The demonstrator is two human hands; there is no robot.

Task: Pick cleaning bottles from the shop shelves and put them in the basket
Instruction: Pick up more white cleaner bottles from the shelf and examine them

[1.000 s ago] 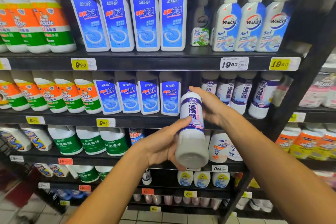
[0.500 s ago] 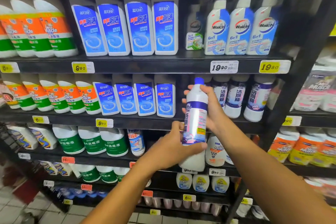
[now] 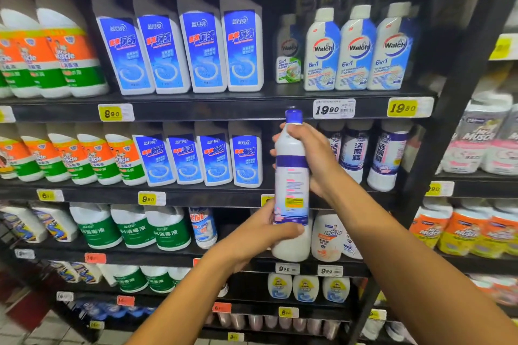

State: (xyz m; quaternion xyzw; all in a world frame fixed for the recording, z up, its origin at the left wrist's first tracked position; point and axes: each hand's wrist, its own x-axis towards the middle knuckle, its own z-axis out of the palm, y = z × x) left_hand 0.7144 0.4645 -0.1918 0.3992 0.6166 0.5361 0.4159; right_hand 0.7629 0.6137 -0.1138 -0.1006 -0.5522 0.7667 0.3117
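Observation:
I hold a tall white cleaning bottle with a blue cap and a purple band upright in front of the shop shelves. Its back label faces me. My right hand grips the bottle around its neck and upper body. My left hand holds the lower part, with the thumb across the front. Three matching bottles stand on the middle shelf just right of my right hand. No basket is in view.
Black shelves carry rows of blue-labelled cleaners, orange-and-green bottles, Walch bottles and green-labelled disinfectant. A black upright post separates another rack at the right. Tiled floor shows at bottom left.
The bottle has turned from tilted with its base towards me to upright, and its back label has come round to face me. Both hands kept hold, and my view has moved closer.

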